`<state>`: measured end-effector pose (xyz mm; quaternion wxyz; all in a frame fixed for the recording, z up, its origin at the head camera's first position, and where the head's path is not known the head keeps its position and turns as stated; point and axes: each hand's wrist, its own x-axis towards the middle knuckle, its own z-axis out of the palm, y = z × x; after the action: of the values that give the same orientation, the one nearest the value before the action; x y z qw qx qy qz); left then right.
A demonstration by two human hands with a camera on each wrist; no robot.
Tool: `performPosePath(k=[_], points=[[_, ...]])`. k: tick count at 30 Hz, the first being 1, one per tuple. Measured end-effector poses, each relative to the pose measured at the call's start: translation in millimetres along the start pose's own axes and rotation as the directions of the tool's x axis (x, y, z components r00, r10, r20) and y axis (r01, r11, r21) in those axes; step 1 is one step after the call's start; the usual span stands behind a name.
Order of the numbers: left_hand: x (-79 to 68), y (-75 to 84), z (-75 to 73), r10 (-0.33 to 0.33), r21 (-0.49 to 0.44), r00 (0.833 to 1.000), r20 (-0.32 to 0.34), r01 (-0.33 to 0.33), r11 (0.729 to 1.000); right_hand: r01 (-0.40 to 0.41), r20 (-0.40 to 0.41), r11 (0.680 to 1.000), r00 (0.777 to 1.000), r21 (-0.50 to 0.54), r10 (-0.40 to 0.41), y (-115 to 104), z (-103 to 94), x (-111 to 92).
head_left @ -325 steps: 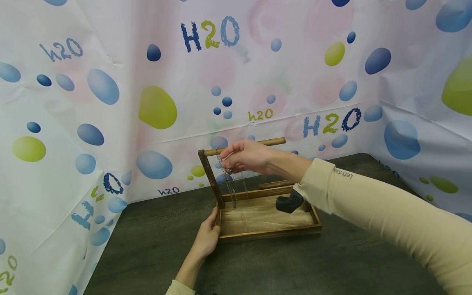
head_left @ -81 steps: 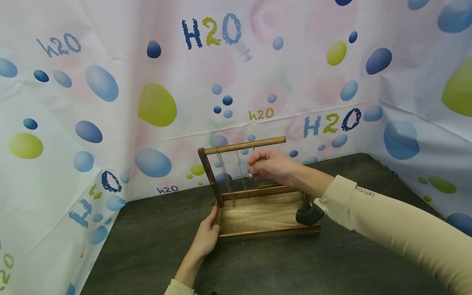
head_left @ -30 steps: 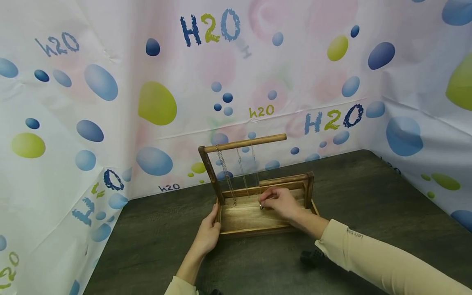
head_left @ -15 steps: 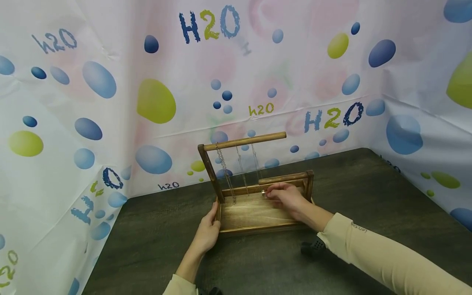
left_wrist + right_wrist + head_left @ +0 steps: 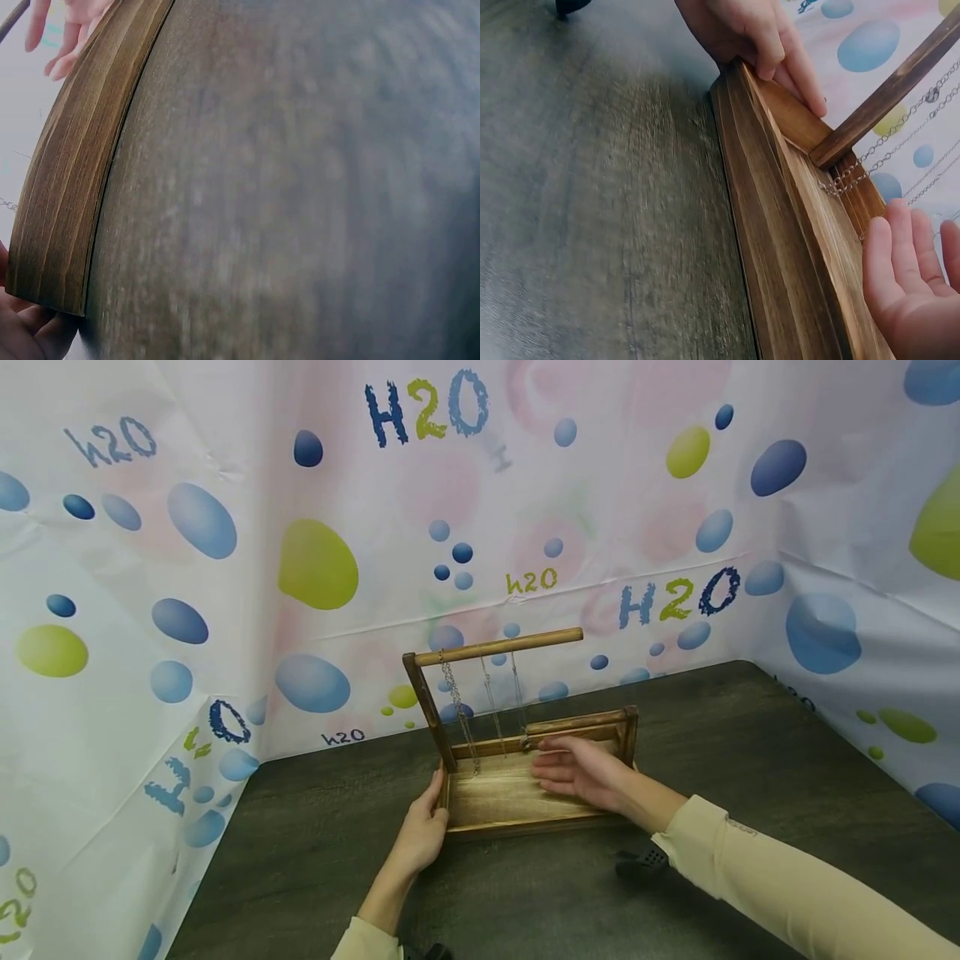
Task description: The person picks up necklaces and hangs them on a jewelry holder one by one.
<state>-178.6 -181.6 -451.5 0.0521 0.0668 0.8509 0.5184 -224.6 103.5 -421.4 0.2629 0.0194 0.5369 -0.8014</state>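
A wooden jewelry stand (image 5: 510, 829) with a shallow tray base sits on the table. My left hand (image 5: 422, 835) grips the tray's left end; in the right wrist view its thumb and fingers lie about that end wall. From the upper bar (image 5: 498, 648) hang a thicker silver chain necklace (image 5: 460, 710) at the left, a thin one (image 5: 491, 697) in the middle, and another thin necklace (image 5: 517, 693) with a small pendant (image 5: 525, 743) at the right. My right hand (image 5: 581, 772) is just right of that pendant, over the tray, fingers extended and holding nothing.
A shorter, lower bar (image 5: 573, 724) runs from the stand's right post (image 5: 631, 747). The dark table (image 5: 300, 860) spreads around the stand. A patterned sheet (image 5: 637, 510) hangs behind. A black device (image 5: 641, 862) is below my right wrist.
My right hand, which earlier pinched the rightmost necklace's pendant, has let go and straightened its fingers. The pendant now hangs freely near the tray's back wall. My left hand stays in place.
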Motion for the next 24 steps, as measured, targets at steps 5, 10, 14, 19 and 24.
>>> performPosePath(k=[5,10,14,19,24], points=[[2.9,1.3,2.8,0.012,0.001,1.0,0.006,-0.012,1.0,-0.03,0.052,1.0,0.998,0.006,0.029,1,-2.2,-12],[6.0,6.3,4.6,0.04,-0.002,0.999,0.016,-0.04,0.999,-0.004,0.095,0.994,0.995,-0.106,0.014,0,-6.1,-32],[8.7,8.9,3.9,0.048,-0.009,0.999,0.021,-0.048,0.999,0.071,0.112,0.973,0.993,-0.22,-0.047,-1,-16.6,-50],[13.6,8.6,-1.2,0.047,-0.006,0.998,0.029,-0.046,0.999,0.126,0.091,0.944,0.991,-0.306,-0.102,-7,-40.9,-68],[11.3,4.0,-10.2,0.013,0.005,0.999,0.029,-0.013,1.0,0.169,0.069,0.889,0.986,-0.426,-0.154,-15,-72.2,-80]])
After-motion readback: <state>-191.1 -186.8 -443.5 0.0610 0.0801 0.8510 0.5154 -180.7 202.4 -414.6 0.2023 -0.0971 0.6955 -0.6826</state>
